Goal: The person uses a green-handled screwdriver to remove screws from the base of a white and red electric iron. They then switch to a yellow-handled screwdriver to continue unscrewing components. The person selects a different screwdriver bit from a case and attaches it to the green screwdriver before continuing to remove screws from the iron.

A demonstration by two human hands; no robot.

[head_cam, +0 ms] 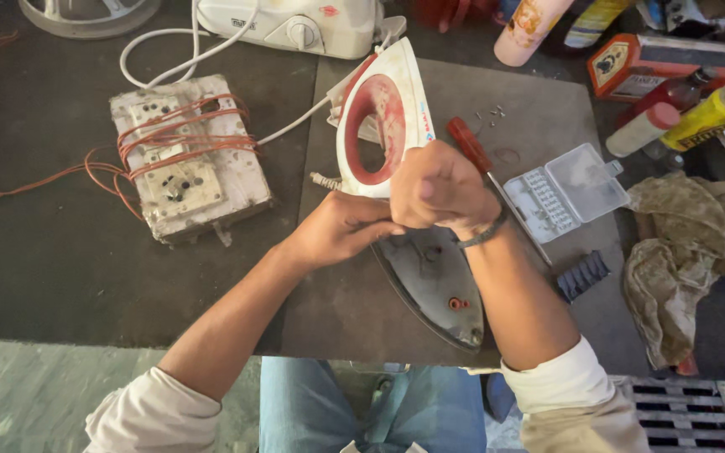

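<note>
White and red, the iron's plastic cover stands tilted up over its grey soleplate, which lies flat on the dark counter. Right hand is clamped in a fist on the cover's rear edge; left hand closes its fingers just beside it, touching. A red-handled screwdriver lies behind the right hand, near a clear plastic box.

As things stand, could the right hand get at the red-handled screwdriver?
Probably yes. The red-handled screwdriver lies on the mat just beyond the right hand, with nothing over its handle. But that hand is closed on the white iron cover and would have to let go first.
</note>
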